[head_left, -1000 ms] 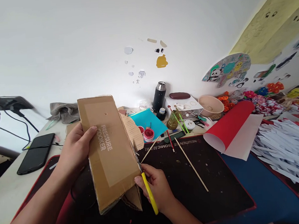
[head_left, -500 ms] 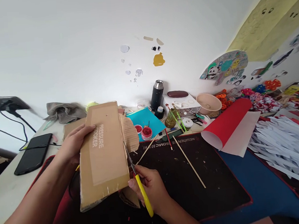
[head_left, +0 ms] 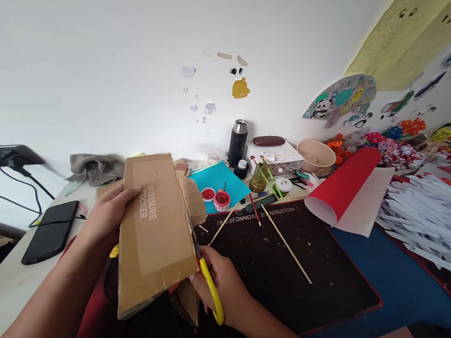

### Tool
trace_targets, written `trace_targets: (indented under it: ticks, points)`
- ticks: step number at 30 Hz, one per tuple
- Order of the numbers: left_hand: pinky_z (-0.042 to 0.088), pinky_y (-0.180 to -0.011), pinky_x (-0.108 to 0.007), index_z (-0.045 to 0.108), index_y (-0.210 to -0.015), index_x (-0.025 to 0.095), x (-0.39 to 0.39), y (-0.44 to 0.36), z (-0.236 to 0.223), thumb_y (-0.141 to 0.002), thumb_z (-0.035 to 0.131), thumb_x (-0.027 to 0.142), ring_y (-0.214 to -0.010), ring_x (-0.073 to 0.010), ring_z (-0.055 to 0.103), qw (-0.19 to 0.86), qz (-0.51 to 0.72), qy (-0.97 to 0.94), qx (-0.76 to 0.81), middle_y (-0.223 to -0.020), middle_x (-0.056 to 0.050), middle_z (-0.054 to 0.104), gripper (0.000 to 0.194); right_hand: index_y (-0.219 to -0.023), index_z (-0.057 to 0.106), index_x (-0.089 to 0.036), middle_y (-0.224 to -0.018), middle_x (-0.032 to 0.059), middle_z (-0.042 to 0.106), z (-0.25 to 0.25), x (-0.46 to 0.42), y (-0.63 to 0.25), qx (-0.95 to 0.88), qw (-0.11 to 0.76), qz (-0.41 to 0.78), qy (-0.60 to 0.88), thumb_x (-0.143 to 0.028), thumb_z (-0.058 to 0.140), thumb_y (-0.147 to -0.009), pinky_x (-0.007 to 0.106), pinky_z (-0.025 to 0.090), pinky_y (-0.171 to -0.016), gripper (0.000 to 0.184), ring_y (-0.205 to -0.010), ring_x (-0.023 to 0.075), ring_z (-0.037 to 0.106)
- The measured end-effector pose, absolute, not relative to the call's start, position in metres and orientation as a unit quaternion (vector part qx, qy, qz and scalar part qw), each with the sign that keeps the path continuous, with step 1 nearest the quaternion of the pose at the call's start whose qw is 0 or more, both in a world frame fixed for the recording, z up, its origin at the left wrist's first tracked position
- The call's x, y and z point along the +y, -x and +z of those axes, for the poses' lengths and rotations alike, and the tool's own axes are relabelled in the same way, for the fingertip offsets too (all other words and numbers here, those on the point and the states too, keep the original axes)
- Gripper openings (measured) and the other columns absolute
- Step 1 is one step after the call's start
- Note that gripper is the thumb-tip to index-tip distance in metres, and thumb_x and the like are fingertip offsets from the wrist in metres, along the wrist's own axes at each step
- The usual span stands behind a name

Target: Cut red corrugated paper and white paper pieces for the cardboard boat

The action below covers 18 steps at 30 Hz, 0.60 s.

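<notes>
Steadiness helps: our left hand (head_left: 106, 215) grips flat brown printed cardboard (head_left: 166, 242) above the black red-edged mat (head_left: 266, 270), while our right hand (head_left: 228, 288), grasping yellow-handled metal scissors (head_left: 212, 290), should trace the cardboard's edge.

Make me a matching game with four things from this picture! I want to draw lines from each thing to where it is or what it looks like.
Things:
1. Cardboard
2. Scissors
3. Phone
4. Flask

Clues:
A. Black with a silver top, near the wall
B. Yellow-handled, in the right hand
C. Brown and printed, held by the left hand
D. Lying flat on the pale table

Right pairs: 1-C, 2-B, 3-D, 4-A
</notes>
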<state>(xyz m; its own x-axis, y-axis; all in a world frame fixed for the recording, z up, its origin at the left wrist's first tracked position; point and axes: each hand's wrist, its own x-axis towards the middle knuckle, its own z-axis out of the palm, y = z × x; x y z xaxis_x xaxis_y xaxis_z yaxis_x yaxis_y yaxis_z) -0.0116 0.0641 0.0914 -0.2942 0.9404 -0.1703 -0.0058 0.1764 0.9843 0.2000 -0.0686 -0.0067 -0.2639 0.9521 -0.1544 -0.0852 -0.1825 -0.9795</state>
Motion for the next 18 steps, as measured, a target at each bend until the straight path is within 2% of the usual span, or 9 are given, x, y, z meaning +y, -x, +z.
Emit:
trace_targets:
  ticks: [2,7,9,13,18]
  points:
    - [0.052,-0.04,-0.026,0.074,-0.095,0.019,0.053,0.008,0.099,-0.064,0.086,0.043,-0.05,-0.0196,0.065,0.455,0.509,-0.392,0.617,-0.068,0.001,0.074,0.041,-0.114,0.073,-0.021,-0.076,-0.0043,0.064,-0.013,-0.069,-0.198,-0.476,0.416,0.628,0.455,-0.041,0.085,-0.088,0.019,0.043,-0.043,0.035,-0.046,0.0086,0.049]
    - [0.054,-0.047,-0.025,0.072,-0.103,0.02,0.038,0.007,0.11,-0.067,0.085,0.054,-0.06,-0.0202,0.068,0.425,0.494,-0.447,0.613,-0.078,-0.001,0.078,0.051,-0.107,0.075,-0.02,-0.054,-0.0095,0.049,-0.02,-0.069,-0.2,-0.482,0.407,0.617,0.47,-0.043,0.08,-0.091,0.018,0.039,-0.038,0.028,-0.039,0.0114,0.049]
    - [0.055,-0.05,-0.025,0.072,-0.103,0.021,0.038,0.009,0.112,-0.068,0.084,0.056,-0.063,-0.0209,0.069,0.414,0.482,-0.462,0.618,-0.08,-0.002,0.078,0.051,-0.105,0.077,-0.02,-0.056,-0.0081,0.052,-0.018,-0.069,-0.202,-0.494,0.41,0.601,0.476,-0.04,0.08,-0.091,0.019,0.042,-0.042,0.025,-0.042,0.0119,0.051]
    - [0.054,-0.051,-0.024,0.074,-0.1,0.021,0.04,0.01,0.115,-0.066,0.086,0.055,-0.065,-0.021,0.07,0.397,0.476,-0.488,0.615,-0.082,-0.003,0.079,0.05,-0.098,0.082,-0.02,-0.072,-0.0007,0.069,-0.015,-0.069,-0.205,-0.532,0.439,0.544,0.478,-0.032,0.081,-0.087,0.024,0.052,-0.063,0.017,-0.063,0.0154,0.062]
    - [0.055,-0.048,-0.025,0.073,-0.099,0.02,0.039,0.005,0.116,-0.06,0.089,0.053,-0.059,-0.0197,0.068,0.436,0.502,-0.433,0.609,-0.078,-0.002,0.078,0.054,-0.102,0.085,-0.02,-0.066,-0.0009,0.067,-0.016,-0.071,-0.203,-0.524,0.434,0.54,0.496,-0.026,0.075,-0.086,0.025,0.05,-0.06,0.019,-0.061,0.0172,0.06]
